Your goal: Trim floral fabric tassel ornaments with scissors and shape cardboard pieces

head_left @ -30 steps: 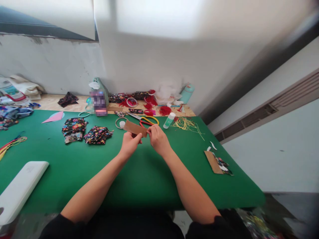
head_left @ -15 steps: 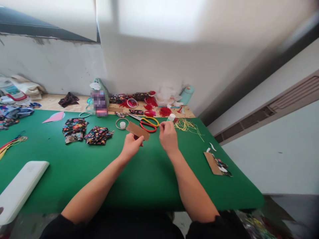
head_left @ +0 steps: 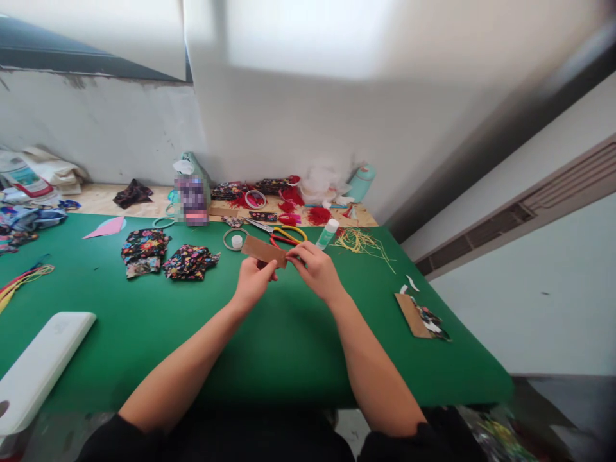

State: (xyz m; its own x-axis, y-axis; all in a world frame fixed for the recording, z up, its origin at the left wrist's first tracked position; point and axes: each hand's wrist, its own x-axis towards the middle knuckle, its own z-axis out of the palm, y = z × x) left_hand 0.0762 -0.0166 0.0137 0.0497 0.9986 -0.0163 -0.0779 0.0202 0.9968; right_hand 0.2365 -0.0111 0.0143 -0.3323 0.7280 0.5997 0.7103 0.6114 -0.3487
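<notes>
A strip of brown cardboard [head_left: 262, 250] is held above the table by my left hand [head_left: 255, 281], its thumb pressed on the near edge. My right hand [head_left: 317, 269] pinches at the strip's right end with closed fingertips; whether a small thing sits between them is too small to tell. Just beyond the hands lie scissors [head_left: 294, 235] with red and yellow handles, partly covered by my right hand. Behind that hand stands a glue stick [head_left: 328, 233] with a white top. Left of the strip, a small white cap [head_left: 237, 242] lies inside a roll of tape [head_left: 226, 240].
On the green table [head_left: 269, 359] lie floral cloth pieces [head_left: 144, 247] at left, yellow cords [head_left: 359, 242] at right, and cardboard with scraps [head_left: 414, 316] near the right edge. A white oblong device [head_left: 48, 366] lies front left. Red tassels [head_left: 317, 215] and a turquoise bottle [head_left: 360, 183] are along the wall.
My right hand has moved left and slightly down, from apart to touching the strip's right end. More of the glue stick shows now. My left hand stays nearly where it was.
</notes>
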